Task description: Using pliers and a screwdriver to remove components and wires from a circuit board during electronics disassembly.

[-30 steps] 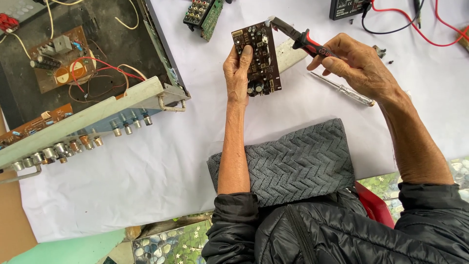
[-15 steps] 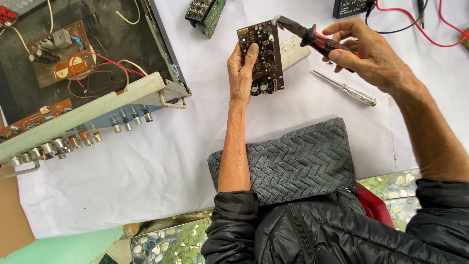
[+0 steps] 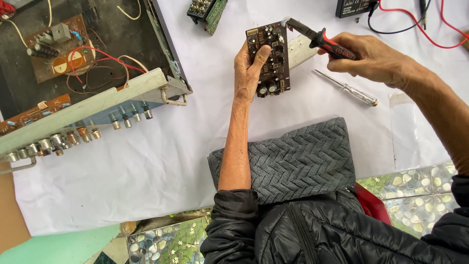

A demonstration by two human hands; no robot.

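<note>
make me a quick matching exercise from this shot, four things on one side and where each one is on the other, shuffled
Things:
1. circuit board
2. pliers
3. screwdriver
4. grey cloth

Places:
A. lying on the white sheet, below the right hand
B. held in the left hand
C. on the person's lap, under the left forearm
D. gripped in the right hand, tip at the board's top corner

Pairs: 1-B, 2-D, 3-A, 4-C
</note>
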